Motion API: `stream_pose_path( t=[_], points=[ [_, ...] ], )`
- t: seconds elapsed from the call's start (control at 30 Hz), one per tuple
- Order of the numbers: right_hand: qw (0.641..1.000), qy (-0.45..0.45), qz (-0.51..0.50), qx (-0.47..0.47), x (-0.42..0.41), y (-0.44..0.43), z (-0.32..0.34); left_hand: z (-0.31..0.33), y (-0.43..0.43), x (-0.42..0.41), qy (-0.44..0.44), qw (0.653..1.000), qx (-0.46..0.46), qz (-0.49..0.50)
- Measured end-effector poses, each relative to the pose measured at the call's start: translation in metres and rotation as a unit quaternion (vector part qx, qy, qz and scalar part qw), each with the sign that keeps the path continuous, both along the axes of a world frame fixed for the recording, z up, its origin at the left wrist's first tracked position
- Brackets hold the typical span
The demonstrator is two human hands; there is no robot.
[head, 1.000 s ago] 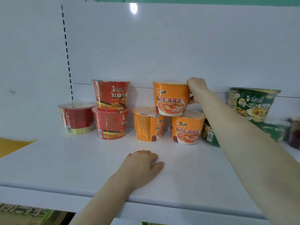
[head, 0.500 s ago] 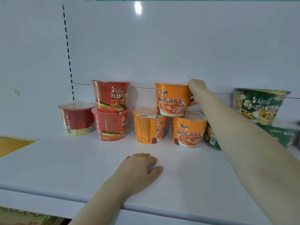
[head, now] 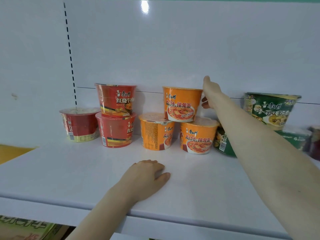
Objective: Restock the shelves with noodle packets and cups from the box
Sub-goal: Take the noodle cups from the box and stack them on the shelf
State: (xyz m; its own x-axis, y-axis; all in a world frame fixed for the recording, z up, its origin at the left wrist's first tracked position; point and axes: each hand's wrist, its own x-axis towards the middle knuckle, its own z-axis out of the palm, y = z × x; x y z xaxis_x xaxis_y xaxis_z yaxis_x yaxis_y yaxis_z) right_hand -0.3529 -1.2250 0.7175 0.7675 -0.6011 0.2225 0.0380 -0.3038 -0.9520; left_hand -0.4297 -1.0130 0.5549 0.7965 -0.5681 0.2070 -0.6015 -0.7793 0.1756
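Observation:
An orange noodle cup (head: 181, 103) sits stacked on two other orange cups (head: 156, 131) (head: 197, 135) at the back of the white shelf (head: 69, 170). My right hand (head: 210, 93) is just to the right of the top orange cup with its fingers spread and its thumb raised, close to the cup's side without gripping it. My left hand (head: 147, 176) rests palm down on the shelf in front of the orange cups, holding nothing.
Three red noodle cups (head: 116, 99) (head: 115, 129) (head: 78, 123) stand left of the orange ones. Green cups (head: 270, 108) (head: 223, 142) sit to the right, partly behind my right arm. Packets (head: 20, 227) show on the shelf below. The white back panel (head: 173, 49) rises behind.
My right hand has let go of the top orange cup and opened, thumb lifting. The cup stays on the stack. My left hand has not moved.

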Motion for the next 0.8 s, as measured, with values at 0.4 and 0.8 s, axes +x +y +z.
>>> stream_pose_path(
  t=[0.4,0.8],
  points=[
    [0.952,-0.065,-0.005,-0.3,-0.065,-0.002,-0.004,-0.006,0.0,0.004,-0.037,0.999,-0.034,0.008],
    [0.917,-0.004,0.018,-0.398,-0.143,0.019,-0.074,-0.002,0.001,-0.005,-0.074,0.995,-0.056,0.025]
  ],
)
